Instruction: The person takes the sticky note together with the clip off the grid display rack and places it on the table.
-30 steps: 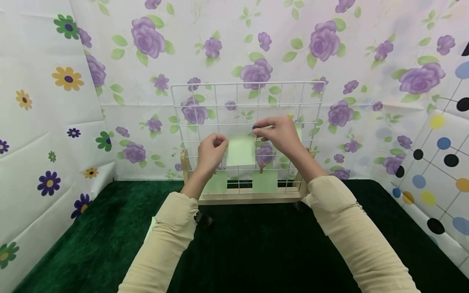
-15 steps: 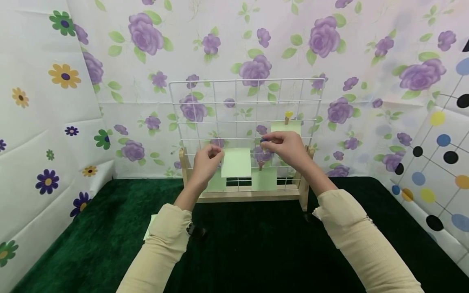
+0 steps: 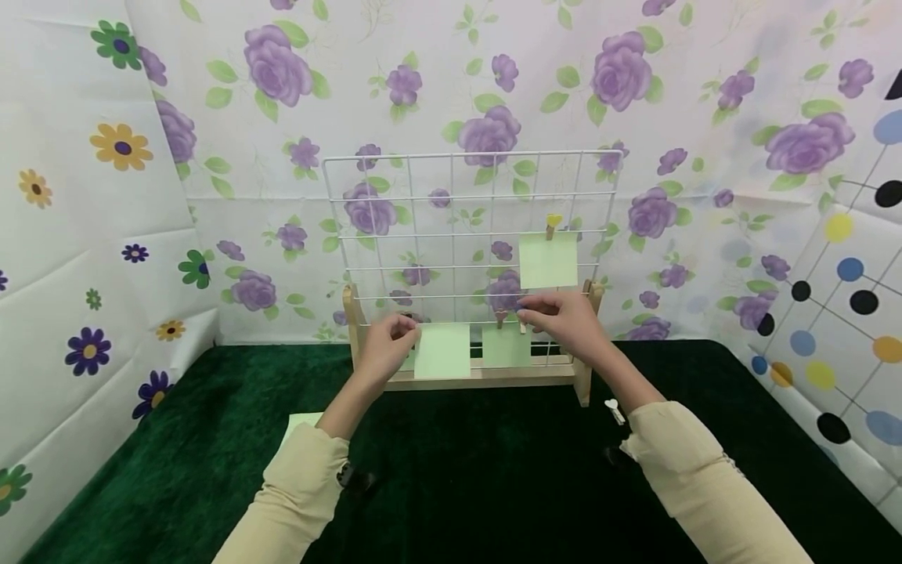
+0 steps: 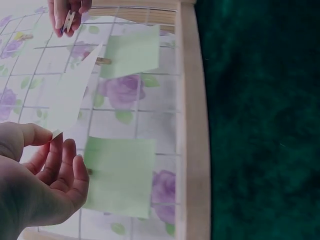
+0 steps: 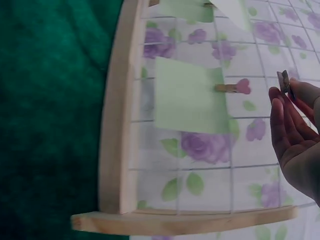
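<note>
My left hand (image 3: 380, 350) pinches the left edge of a pale green paper note (image 3: 444, 351) between thumb and index finger. In the left wrist view the note slants in front of the white wire grid, its held corner at my fingertips. My right hand (image 3: 572, 323) pinches a small wooden clothespin (image 5: 283, 82) with a dark blue top, held open-air in front of the grid. Just left of it hangs a green note (image 3: 506, 346) under a pink heart clothespin (image 5: 242, 86). Another note (image 4: 120, 175) on the grid is mostly hidden behind the held one in the head view.
The wire grid stands in a wooden base (image 3: 486, 380). Higher on its right side, a yellow heart clothespin (image 3: 553, 222) holds a note (image 3: 548, 262). A white clothespin (image 3: 615, 411) lies on the dark green cloth (image 3: 493, 486); more paper (image 3: 301, 421) lies beside my left sleeve.
Both hands have moved down, the left slightly leftward with the note, the right rightward with the clothespin. The upper right note and the white clothespin have come into sight.
</note>
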A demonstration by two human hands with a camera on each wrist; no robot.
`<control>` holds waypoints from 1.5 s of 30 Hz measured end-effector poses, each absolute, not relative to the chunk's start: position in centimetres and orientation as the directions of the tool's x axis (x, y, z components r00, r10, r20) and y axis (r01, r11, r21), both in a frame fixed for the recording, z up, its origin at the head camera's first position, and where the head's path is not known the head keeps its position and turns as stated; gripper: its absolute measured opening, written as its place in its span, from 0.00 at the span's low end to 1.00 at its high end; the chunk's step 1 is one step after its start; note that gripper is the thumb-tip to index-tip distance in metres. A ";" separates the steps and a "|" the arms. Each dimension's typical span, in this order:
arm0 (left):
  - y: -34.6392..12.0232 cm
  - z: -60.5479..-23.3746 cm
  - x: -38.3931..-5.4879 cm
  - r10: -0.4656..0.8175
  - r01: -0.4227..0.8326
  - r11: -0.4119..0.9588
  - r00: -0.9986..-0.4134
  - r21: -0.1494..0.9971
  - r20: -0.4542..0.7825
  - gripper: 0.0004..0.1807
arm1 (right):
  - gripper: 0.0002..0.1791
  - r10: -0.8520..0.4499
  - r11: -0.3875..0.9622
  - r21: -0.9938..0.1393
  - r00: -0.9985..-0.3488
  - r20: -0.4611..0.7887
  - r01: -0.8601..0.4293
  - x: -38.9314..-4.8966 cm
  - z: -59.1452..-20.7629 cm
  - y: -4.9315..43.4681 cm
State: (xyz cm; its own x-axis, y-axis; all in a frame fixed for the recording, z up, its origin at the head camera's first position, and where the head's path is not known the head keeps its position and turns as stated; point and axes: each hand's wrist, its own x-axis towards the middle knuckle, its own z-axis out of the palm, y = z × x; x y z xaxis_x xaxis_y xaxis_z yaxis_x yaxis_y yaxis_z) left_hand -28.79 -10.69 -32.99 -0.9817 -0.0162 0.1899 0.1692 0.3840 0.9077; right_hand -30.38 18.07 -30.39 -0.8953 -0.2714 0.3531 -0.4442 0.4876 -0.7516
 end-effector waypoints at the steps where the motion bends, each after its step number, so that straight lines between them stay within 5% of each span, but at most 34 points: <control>1: -10.9 -33.2 -28.7 -0.018 0.163 0.388 -0.983 0.907 0.184 0.10 | 0.17 -0.276 0.485 -0.753 -0.894 0.351 -0.446 -30.3 -30.7 18.2; 18: -15.1 -37.0 -27.4 0.008 0.018 0.424 -1.000 0.905 0.017 0.14 | 0.17 -0.278 0.578 -0.727 -0.927 0.253 -0.372 -28.8 -36.0 21.6; 45: -20.4 -40.1 -25.9 0.012 -0.038 0.600 -0.998 0.799 -0.056 0.09 | 0.22 -0.183 0.684 -0.685 -0.968 0.170 -0.250 -27.3 -39.6 29.4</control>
State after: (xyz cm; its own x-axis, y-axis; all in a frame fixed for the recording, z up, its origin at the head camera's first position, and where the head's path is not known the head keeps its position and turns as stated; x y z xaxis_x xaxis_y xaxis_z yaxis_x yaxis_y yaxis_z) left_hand -25.93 -20.45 -40.09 -0.9984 0.0121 -0.0560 -0.0375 0.6000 0.7991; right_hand -27.29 29.43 -39.59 -0.9682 -0.1832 0.1704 -0.2501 0.6838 -0.6854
